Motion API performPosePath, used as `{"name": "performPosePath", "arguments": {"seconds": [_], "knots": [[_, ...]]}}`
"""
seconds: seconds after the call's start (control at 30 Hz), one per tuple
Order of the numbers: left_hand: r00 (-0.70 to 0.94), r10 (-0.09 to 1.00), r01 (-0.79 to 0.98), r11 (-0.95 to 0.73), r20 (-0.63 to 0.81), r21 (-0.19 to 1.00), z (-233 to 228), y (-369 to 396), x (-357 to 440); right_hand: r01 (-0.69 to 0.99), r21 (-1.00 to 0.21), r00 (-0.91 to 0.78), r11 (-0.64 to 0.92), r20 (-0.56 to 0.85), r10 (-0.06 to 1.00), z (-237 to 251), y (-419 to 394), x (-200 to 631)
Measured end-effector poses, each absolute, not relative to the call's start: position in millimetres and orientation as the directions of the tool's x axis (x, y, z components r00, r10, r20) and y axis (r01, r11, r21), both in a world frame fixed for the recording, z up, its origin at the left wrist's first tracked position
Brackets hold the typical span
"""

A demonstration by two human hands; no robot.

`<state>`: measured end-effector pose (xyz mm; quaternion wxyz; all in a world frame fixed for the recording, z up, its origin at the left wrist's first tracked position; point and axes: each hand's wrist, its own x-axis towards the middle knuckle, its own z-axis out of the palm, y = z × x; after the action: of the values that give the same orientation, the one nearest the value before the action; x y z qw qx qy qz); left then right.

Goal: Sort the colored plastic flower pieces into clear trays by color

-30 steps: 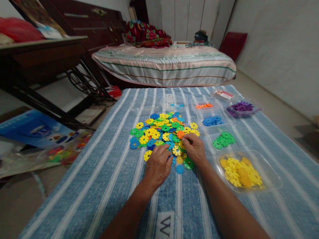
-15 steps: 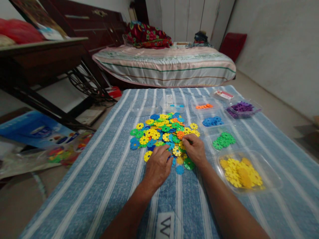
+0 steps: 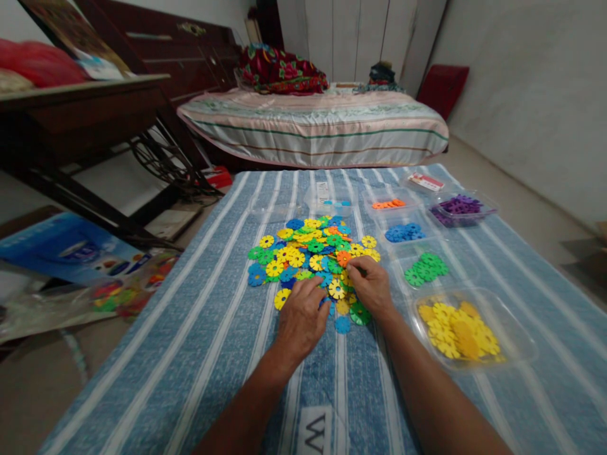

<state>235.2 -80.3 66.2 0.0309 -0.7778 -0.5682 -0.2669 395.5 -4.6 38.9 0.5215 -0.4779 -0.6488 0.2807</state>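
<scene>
Both hands are rested on the near edge of the disc pile (image 3: 310, 253); left hand (image 3: 300, 317) fingers curled over discs, right hand (image 3: 372, 285) fingers pinched on a yellow disc (image 3: 349, 276).

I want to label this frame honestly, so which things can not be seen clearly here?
- Head view: what the left hand fingertips pinch, if anything; they curl down into the pile.
- Right hand: its grip on the discs is hidden under its fingers.
- Print on the red-and-white packet: too small.
- Contents of the far clear box: too small and blurred.
- Both elbows: cut off by the bottom edge.
</scene>
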Motion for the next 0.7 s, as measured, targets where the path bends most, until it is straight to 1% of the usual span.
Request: {"name": "performPosePath", "arguments": {"seconds": [0.17,0.43,0.7], "knots": [[0.2,0.885,0.929,-0.308,0.42,0.206,68,-82,242,0.322,-0.869,0.003,0.375,0.397,0.918,40,-4,395],[0.23,0.918,0.949,-0.286,0.324,0.137,69,-74,248,0.325,-0.869,0.002,0.374,0.396,0.918,39,-4,395],[0.255,0.894,0.937,-0.323,0.368,0.136,65,-70,246,0.311,-0.871,0.018,0.381,0.406,0.913,39,-4,394]]}}
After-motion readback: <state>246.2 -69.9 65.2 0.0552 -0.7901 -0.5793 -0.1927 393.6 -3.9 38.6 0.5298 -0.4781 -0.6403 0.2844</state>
